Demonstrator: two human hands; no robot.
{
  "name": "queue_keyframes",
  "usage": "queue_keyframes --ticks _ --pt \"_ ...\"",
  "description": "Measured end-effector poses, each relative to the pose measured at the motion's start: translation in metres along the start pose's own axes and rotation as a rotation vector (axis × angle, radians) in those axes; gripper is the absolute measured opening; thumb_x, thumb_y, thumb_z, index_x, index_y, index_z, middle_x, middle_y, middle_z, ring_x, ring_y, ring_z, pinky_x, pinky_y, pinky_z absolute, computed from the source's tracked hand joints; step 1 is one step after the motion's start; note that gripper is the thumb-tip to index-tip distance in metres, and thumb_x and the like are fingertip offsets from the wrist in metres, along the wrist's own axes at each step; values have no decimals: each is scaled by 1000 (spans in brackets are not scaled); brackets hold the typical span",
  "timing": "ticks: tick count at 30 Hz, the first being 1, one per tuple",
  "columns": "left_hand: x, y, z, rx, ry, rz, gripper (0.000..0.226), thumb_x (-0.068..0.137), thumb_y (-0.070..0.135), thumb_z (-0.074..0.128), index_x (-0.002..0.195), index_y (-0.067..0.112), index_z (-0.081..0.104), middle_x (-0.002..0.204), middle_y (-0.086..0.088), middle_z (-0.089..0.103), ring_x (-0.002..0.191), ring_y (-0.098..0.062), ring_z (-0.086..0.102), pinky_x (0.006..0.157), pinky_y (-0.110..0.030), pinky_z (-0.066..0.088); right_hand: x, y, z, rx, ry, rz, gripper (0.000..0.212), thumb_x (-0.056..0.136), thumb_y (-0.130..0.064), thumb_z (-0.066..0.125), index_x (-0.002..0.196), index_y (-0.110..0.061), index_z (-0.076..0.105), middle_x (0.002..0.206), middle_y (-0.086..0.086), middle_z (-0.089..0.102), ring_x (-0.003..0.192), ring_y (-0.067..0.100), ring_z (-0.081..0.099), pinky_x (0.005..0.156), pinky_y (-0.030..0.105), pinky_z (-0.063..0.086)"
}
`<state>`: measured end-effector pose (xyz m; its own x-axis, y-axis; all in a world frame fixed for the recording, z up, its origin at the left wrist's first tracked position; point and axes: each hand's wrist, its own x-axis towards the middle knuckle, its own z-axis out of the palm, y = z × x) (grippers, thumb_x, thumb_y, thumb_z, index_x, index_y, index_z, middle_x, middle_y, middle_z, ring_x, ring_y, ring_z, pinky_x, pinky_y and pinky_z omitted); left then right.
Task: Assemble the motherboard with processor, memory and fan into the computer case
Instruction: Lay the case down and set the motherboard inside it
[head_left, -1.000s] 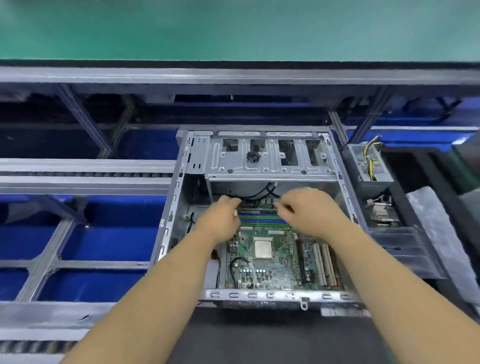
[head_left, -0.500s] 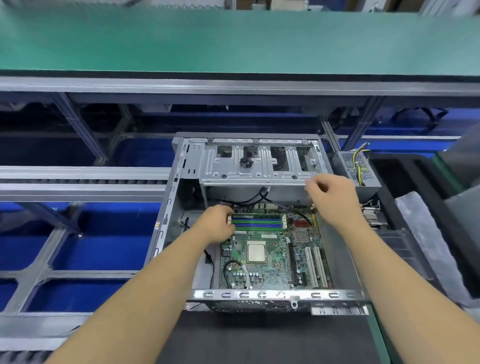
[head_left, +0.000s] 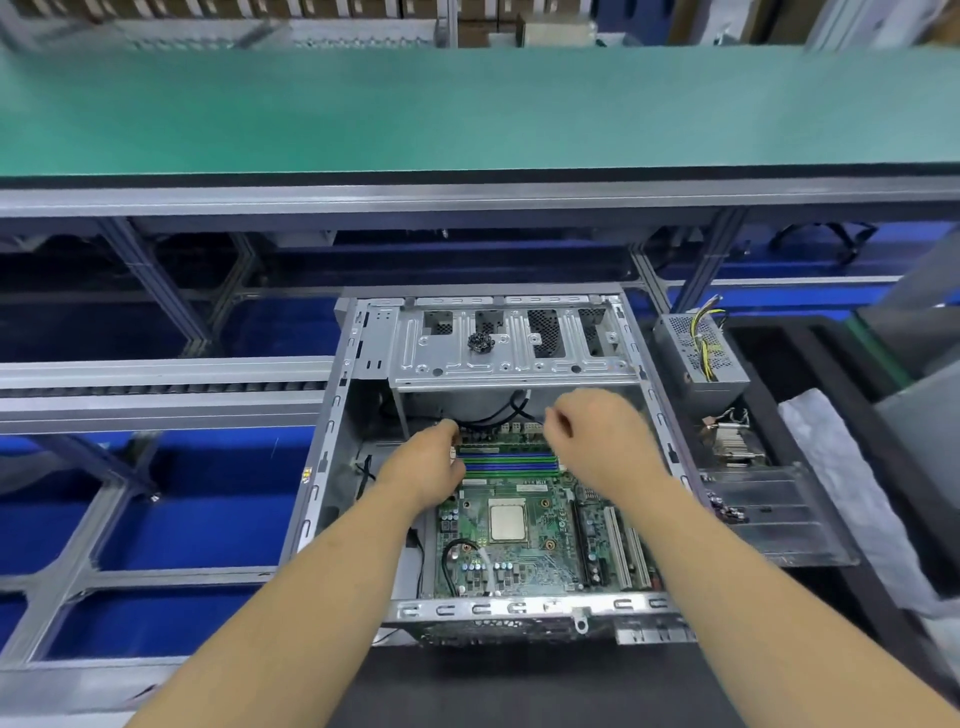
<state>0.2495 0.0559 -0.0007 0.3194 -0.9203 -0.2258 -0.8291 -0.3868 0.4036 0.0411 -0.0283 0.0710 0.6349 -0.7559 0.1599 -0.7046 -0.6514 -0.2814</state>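
**Both hands at the memory slots, board lying in the case**

Nearest the camera, two bare forearms reach forward over the front rail of the computer case (head_left: 498, 608), which lies open on its side on the dark bench. Inside it the motherboard (head_left: 524, 545) lies flat, the square silver processor (head_left: 507, 522) near its middle with no fan over it, and white expansion slots (head_left: 626, 551) on the right.

Further in, the memory slots (head_left: 506, 460) run as blue and green strips left to right across the far edge of the board. That long axis is what the next move seems to depend on: the two ends lie one under each hand. The left hand (head_left: 426, 470) sits at the left end, fingers curled down and touching the white latch there; whether it pinches anything I cannot tell. The right hand (head_left: 597, 441) hovers above the right end, fingers loosely curled and blurred, and nothing is visibly held. The left hand is therefore the one already on the slots; the right is just above and slightly beyond them.

Behind the hands, black cables (head_left: 511, 410) loop under the drive cage (head_left: 511, 343). Outside the case to the right stand a power supply (head_left: 698, 353) with yellow wires and a finned heatsink (head_left: 730, 441), well apart from the board.
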Motion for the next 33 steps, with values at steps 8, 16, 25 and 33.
queue_keyframes --ticks 8,16,25,33 --pt "7 -6 5 -81 -25 -94 40 91 34 64 127 19 56 110 -5 63 97 -24 61 84 -38 54 8 12 42 -40 -457 138 25 96 -16 59 121 -9 60 101 11 70 90 30 66 79 42 59" --pt "13 -4 6 -169 48 -235 38 84 25 67 55 17 44 48 2 44 49 -18 44 54 -28 46 9 20 48 48 -400 371 14 91 -1 57 102 -5 65 98 15 68 81 31 64 69 36 56" --pt "15 -6 7 -144 6 -179 28 86 28 65 69 15 46 68 -4 53 61 -20 48 59 -29 42 9 20 51 146 -378 459 47 89 0 61 58 -16 29 56 0 30 48 15 30 39 24 20" --pt "13 -4 4 -35 10 -127 30 93 32 57 72 15 44 68 -3 51 58 -19 46 55 -30 38 9 20 55 125 -368 400 19 98 -14 57 110 -4 68 104 14 71 87 27 66 75 32 56"
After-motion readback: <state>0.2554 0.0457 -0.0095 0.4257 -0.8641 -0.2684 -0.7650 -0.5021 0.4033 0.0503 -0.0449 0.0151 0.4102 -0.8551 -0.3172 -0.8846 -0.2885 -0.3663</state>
